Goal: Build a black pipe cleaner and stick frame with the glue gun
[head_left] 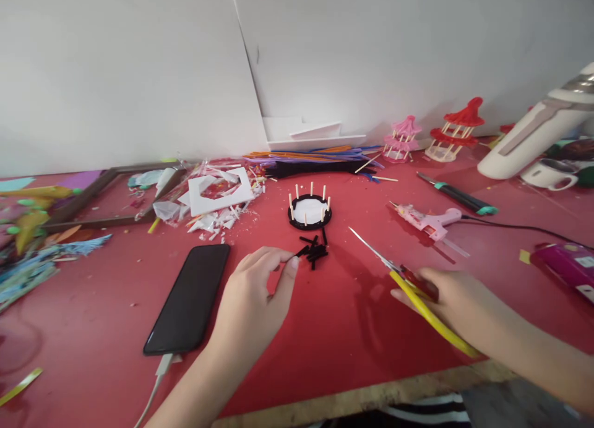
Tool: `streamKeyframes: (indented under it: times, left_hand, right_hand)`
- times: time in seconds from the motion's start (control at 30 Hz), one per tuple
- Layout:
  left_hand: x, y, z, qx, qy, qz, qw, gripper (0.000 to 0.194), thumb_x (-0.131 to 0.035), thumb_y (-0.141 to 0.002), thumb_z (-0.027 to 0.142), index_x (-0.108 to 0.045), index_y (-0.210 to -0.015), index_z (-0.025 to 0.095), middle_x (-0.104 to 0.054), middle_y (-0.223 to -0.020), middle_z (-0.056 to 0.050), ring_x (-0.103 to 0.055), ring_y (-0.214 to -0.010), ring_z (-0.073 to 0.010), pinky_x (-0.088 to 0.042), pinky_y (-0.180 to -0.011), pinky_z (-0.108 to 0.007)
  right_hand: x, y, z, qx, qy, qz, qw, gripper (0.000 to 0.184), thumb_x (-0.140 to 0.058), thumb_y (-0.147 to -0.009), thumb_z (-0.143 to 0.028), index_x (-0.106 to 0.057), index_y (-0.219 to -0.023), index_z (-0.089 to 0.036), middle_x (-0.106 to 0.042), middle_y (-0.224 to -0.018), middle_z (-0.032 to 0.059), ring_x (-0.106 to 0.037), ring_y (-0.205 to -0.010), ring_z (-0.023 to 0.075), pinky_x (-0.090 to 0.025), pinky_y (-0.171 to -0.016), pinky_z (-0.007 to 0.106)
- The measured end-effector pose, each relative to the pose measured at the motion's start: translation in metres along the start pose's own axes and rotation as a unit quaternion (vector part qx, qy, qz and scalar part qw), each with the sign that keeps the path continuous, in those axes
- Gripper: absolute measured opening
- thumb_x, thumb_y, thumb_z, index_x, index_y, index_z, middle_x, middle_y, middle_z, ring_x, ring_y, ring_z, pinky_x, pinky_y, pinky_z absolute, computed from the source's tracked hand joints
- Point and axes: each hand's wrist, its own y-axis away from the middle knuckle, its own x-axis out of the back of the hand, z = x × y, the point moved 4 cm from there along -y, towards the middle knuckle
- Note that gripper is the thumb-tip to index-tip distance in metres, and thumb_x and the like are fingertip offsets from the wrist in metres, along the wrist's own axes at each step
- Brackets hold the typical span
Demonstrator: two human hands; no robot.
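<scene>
The left hand [258, 284] pinched a black snippet [302, 251]; at its 3 o'clock, the right hand [451, 297] grasped scissors [418, 303] whose careless swing might have loosened pegs [328, 204].

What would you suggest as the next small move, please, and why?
I'd probably lay the scissors on the red table: the right hand holds them, while the left hand is at the pile of short black pieces near the round base, so a freed right hand could help sort them.
</scene>
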Motion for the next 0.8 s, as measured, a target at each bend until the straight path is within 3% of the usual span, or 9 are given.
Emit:
streamKeyframes:
  times: [0.1, 0.2, 0.27, 0.33, 0.4, 0.43, 0.53, 0.6, 0.8]
  left_hand:
    - [-0.01, -0.009, 0.005, 0.004, 0.042, -0.028, 0.999, 0.023, -0.051, -0.095, 0.034, -0.067, -0.085, 0.022, -0.072, -0.084, -0.001, -0.064, -0.073, -0.0163, -0.045, -0.062, -0.025]
    - [-0.02, -0.016, 0.01, -0.008, 0.052, -0.038, 0.998, 0.021, -0.051, -0.095, 0.031, -0.068, -0.088, 0.021, -0.073, -0.086, -0.001, -0.066, -0.074, -0.0173, -0.047, -0.065, -0.028]
    - [-0.025, -0.018, 0.017, -0.035, 0.038, -0.042, 0.998, 0.02, -0.051, -0.096, 0.028, -0.069, -0.09, 0.021, -0.074, -0.09, -0.003, -0.067, -0.084, -0.02, -0.049, -0.073, -0.03]
    - [-0.029, -0.017, 0.026, -0.076, 0.026, -0.052, 0.995, 0.02, -0.051, -0.096, 0.025, -0.071, -0.093, 0.02, -0.074, -0.093, -0.004, -0.067, -0.089, -0.0217, -0.049, -0.08, -0.033]
    - [-0.033, -0.015, 0.035, -0.116, 0.03, -0.067, 0.99, 0.021, -0.051, -0.097, 0.022, -0.072, -0.095, 0.02, -0.074, -0.095, -0.004, -0.067, -0.09, -0.022, -0.05, -0.082, -0.035]
    - [-0.034, -0.015, 0.039, -0.13, 0.035, -0.073, 0.988, 0.021, -0.051, -0.097, 0.021, -0.072, -0.095, 0.02, -0.074, -0.095, -0.005, -0.066, -0.089, -0.022, -0.05, -0.081, -0.035]
    - [-0.036, -0.017, 0.043, -0.132, 0.039, -0.073, 0.988, 0.022, -0.051, -0.097, 0.022, -0.073, -0.097, 0.02, -0.074, -0.095, -0.005, -0.066, -0.089, -0.0227, -0.051, -0.081, -0.035]
    - [-0.036, -0.022, 0.041, -0.111, 0.029, -0.065, 0.991, 0.021, -0.051, -0.097, 0.022, -0.073, -0.097, 0.02, -0.074, -0.095, -0.006, -0.066, -0.091, -0.0236, -0.051, -0.081, -0.036]
    - [-0.031, -0.034, 0.034, -0.067, -0.003, -0.036, 0.997, 0.022, -0.052, -0.095, 0.019, -0.072, -0.088, 0.02, -0.073, -0.088, -0.006, -0.068, -0.083, -0.0241, -0.05, -0.072, -0.034]
  right_hand:
    - [-0.001, -0.005, -0.007, -0.013, 0.096, -0.002, 0.995, 0.03, -0.057, -0.088, -0.049, -0.06, -0.078, -0.021, -0.066, -0.062, 0.0047, -0.065, -0.057, 0.0222, -0.038, -0.053, 0.03]
    - [0.003, -0.007, -0.02, 0.022, 0.144, 0.033, 0.989, 0.035, -0.055, -0.09, -0.051, -0.062, -0.075, -0.02, -0.068, -0.06, 0.0082, -0.068, -0.058, 0.0285, -0.041, -0.052, 0.034]
    - [0.009, -0.006, -0.031, 0.068, 0.103, 0.068, 0.99, 0.032, -0.057, -0.09, -0.048, -0.066, -0.08, -0.019, -0.071, -0.065, 0.0086, -0.07, -0.058, 0.0283, -0.046, -0.051, 0.035]
    - [0.017, -0.004, -0.044, 0.146, -0.022, 0.096, 0.984, 0.03, -0.063, -0.088, -0.045, -0.069, -0.102, -0.02, -0.076, -0.082, 0.0077, -0.074, -0.069, 0.025, -0.054, -0.057, 0.034]
    - [0.026, -0.005, -0.058, 0.228, -0.161, 0.106, 0.954, 0.04, -0.066, -0.087, -0.042, -0.064, -0.123, -0.024, -0.078, -0.1, 0.0053, -0.075, -0.082, 0.0201, -0.06, -0.066, 0.029]
    - [0.029, -0.007, -0.064, 0.256, -0.202, 0.108, 0.939, 0.039, -0.066, -0.088, -0.04, -0.063, -0.124, -0.026, -0.077, -0.102, 0.0037, -0.075, -0.085, 0.018, -0.06, -0.068, 0.026]
    - [0.035, -0.019, -0.078, 0.293, -0.218, 0.114, 0.924, 0.012, -0.063, -0.091, -0.029, -0.071, -0.099, -0.027, -0.077, -0.09, -0.001, -0.073, -0.076, 0.0136, -0.057, -0.065, 0.022]
    - [0.035, -0.03, -0.084, 0.294, -0.205, 0.107, 0.927, 0.01, -0.062, -0.091, -0.025, -0.072, -0.088, -0.026, -0.076, -0.085, -0.0022, -0.071, -0.072, 0.0125, -0.056, -0.063, 0.022]
    - [0.033, -0.059, -0.104, 0.313, -0.213, 0.08, 0.922, 0.02, -0.065, -0.088, -0.021, -0.075, -0.105, -0.028, -0.078, -0.102, -0.0012, -0.074, -0.089, 0.0147, -0.057, -0.076, 0.023]
